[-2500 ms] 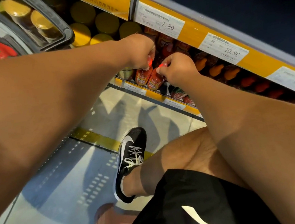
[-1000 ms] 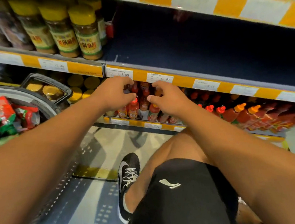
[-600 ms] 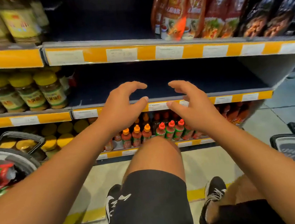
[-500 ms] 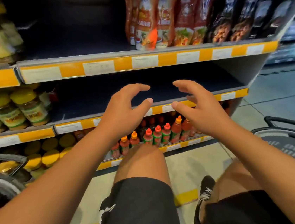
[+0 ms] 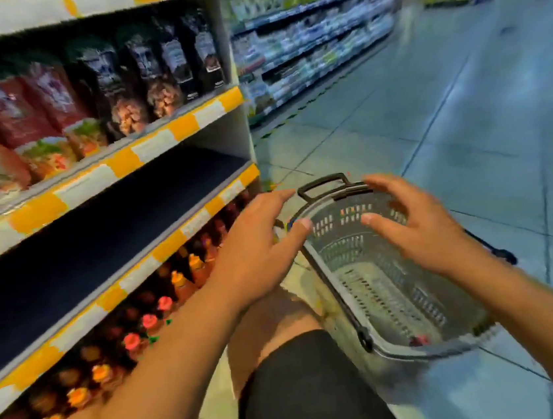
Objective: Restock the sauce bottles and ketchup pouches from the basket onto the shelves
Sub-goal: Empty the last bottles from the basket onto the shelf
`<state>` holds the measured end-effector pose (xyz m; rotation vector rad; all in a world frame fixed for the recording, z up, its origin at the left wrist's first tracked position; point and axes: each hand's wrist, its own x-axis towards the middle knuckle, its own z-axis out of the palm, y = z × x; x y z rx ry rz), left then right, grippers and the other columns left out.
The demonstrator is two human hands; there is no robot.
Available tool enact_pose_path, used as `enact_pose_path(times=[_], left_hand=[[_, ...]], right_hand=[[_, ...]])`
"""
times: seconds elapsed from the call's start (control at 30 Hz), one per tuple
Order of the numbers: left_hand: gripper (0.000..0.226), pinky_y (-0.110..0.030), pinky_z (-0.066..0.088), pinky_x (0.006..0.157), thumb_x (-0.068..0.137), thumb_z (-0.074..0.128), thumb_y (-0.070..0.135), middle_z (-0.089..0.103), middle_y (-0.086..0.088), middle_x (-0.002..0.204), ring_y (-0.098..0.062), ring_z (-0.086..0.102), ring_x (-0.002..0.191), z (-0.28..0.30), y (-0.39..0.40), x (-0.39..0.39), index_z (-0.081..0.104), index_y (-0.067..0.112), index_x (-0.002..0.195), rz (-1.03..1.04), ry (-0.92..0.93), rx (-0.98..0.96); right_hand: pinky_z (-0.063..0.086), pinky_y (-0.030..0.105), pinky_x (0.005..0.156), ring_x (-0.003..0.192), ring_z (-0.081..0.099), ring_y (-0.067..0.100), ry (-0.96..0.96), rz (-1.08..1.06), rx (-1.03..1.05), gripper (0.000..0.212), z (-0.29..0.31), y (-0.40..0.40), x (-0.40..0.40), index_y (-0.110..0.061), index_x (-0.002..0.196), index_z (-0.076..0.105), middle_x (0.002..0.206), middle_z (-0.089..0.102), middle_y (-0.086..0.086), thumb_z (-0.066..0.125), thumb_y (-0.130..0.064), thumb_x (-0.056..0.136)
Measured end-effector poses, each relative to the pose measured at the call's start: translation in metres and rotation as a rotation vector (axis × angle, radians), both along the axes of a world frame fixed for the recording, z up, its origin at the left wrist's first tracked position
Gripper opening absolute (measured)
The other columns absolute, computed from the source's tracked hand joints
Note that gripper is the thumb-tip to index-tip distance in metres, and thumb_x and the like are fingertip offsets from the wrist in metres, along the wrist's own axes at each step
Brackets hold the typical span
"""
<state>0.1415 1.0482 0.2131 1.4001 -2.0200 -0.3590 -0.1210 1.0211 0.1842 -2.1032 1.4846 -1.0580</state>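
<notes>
A grey plastic basket [image 5: 394, 285] with a black handle stands on the floor to the right of the shelving; only one small reddish item shows near its front end. My left hand [image 5: 259, 249] and my right hand [image 5: 418, 224] hover over the basket's far end, fingers spread, holding nothing. Sauce bottles [image 5: 162, 308] with red and orange caps fill the lowest shelf on the left. The dark shelf [image 5: 99, 236] above them is bare. Red and dark pouches [image 5: 60, 106] stand on the shelf higher up.
The shelf unit ends at a white side panel [image 5: 225, 132] just left of the basket. My bent knee in black shorts [image 5: 298, 379] sits between shelf and basket. Blue-grey tiled aisle floor [image 5: 462, 102] stretches right, with another stocked shelf row [image 5: 311, 46] behind.
My view has swung right, from the bottle shelf to the grey basket at the shelf's end. Both hands have left the bottles and now hover over that basket with nothing in them.
</notes>
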Motion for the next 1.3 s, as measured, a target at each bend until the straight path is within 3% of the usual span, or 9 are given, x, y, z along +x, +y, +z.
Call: enact_pose_path(times=[0.1, 0.2, 0.4, 0.6, 0.83, 0.93, 1.0, 1.17, 1.3], left_hand=[[0.052, -0.014, 0.030, 0.097, 0.101, 0.060, 0.046, 0.056, 0.005, 0.142, -0.008, 0.047, 0.129, -0.020, -0.019, -0.046, 0.052, 0.023, 0.146, -0.094, -0.066, 0.037], [0.053, -0.025, 0.034, 0.108, 0.100, 0.057, 0.052, 0.055, 0.004, 0.144, -0.014, 0.047, 0.134, -0.049, -0.038, -0.078, 0.052, 0.025, 0.145, -0.150, -0.139, 0.106], [0.054, -0.038, 0.042, 0.110, 0.100, 0.052, 0.058, 0.053, 0.006, 0.145, -0.014, 0.047, 0.135, -0.114, -0.066, -0.112, 0.051, 0.029, 0.145, -0.188, -0.211, 0.281], [0.055, -0.043, 0.048, 0.104, 0.096, 0.050, 0.061, 0.062, 0.002, 0.137, -0.020, 0.057, 0.127, -0.181, -0.077, -0.129, 0.051, 0.029, 0.141, -0.206, -0.251, 0.423], [0.056, -0.048, 0.014, 0.125, 0.097, 0.038, 0.062, 0.062, 0.003, 0.137, -0.019, 0.050, 0.135, -0.227, -0.080, -0.142, 0.051, 0.029, 0.140, -0.262, -0.510, 0.410], [0.053, -0.053, 0.012, 0.123, 0.097, 0.035, 0.066, 0.063, 0.001, 0.132, -0.022, 0.048, 0.134, -0.237, -0.079, -0.144, 0.052, 0.032, 0.135, -0.246, -0.572, 0.426], [0.053, -0.053, 0.014, 0.120, 0.097, 0.033, 0.068, 0.064, -0.001, 0.128, -0.025, 0.050, 0.131, -0.238, -0.079, -0.146, 0.054, 0.031, 0.129, -0.236, -0.598, 0.414], [0.054, -0.053, 0.010, 0.122, 0.096, 0.033, 0.068, 0.065, -0.003, 0.129, -0.026, 0.047, 0.132, -0.239, -0.082, -0.147, 0.056, 0.029, 0.125, -0.204, -0.568, 0.442], [0.052, -0.054, 0.012, 0.123, 0.096, 0.036, 0.068, 0.066, -0.004, 0.126, -0.028, 0.049, 0.129, -0.239, -0.085, -0.145, 0.057, 0.026, 0.120, -0.190, -0.540, 0.460]], right_hand=[[0.044, 0.044, 0.111, 0.129, 0.054, 0.018, 0.044, -0.129, 0.105, 0.056, -0.034, -0.006, -0.050, -0.022, 0.144, 0.055, 0.141, 0.058, 0.000, 0.075, -0.029, 0.093], [0.042, 0.041, 0.114, 0.136, 0.051, 0.022, 0.117, -0.207, 0.267, 0.058, -0.068, -0.010, -0.086, -0.023, 0.147, 0.052, 0.147, 0.054, 0.003, 0.073, -0.034, 0.094], [0.041, 0.038, 0.112, 0.138, 0.049, 0.024, 0.229, -0.237, 0.600, 0.068, -0.132, -0.028, -0.121, -0.020, 0.155, 0.042, 0.155, 0.048, 0.005, 0.070, -0.038, 0.096], [0.058, 0.038, 0.085, 0.097, 0.066, 0.021, 0.391, -0.121, 0.867, 0.054, -0.206, -0.061, -0.121, -0.023, 0.142, 0.051, 0.127, 0.066, 0.004, 0.071, -0.034, 0.093], [0.059, 0.044, 0.091, 0.094, 0.071, 0.025, 0.739, 0.031, 1.133, 0.038, -0.300, -0.090, -0.112, -0.018, 0.115, 0.074, 0.113, 0.074, 0.005, 0.079, -0.040, 0.084], [0.058, 0.038, 0.085, 0.090, 0.071, 0.023, 0.899, 0.109, 1.265, 0.042, -0.314, -0.091, -0.107, -0.018, 0.107, 0.077, 0.105, 0.076, 0.001, 0.082, -0.047, 0.078], [0.053, 0.035, 0.094, 0.098, 0.067, 0.024, 0.985, 0.152, 1.374, 0.036, -0.316, -0.092, -0.102, -0.018, 0.112, 0.077, 0.105, 0.073, 0.001, 0.080, -0.040, 0.084], [0.047, 0.039, 0.106, 0.101, 0.055, 0.026, 1.147, 0.115, 1.344, 0.024, -0.335, -0.092, -0.087, -0.019, 0.099, 0.067, 0.097, 0.059, 0.004, 0.075, -0.039, 0.088], [0.050, 0.041, 0.099, 0.106, 0.062, 0.028, 1.137, 0.095, 1.299, 0.045, -0.362, -0.091, -0.087, -0.022, 0.120, 0.064, 0.113, 0.064, 0.004, 0.066, -0.051, 0.086]])
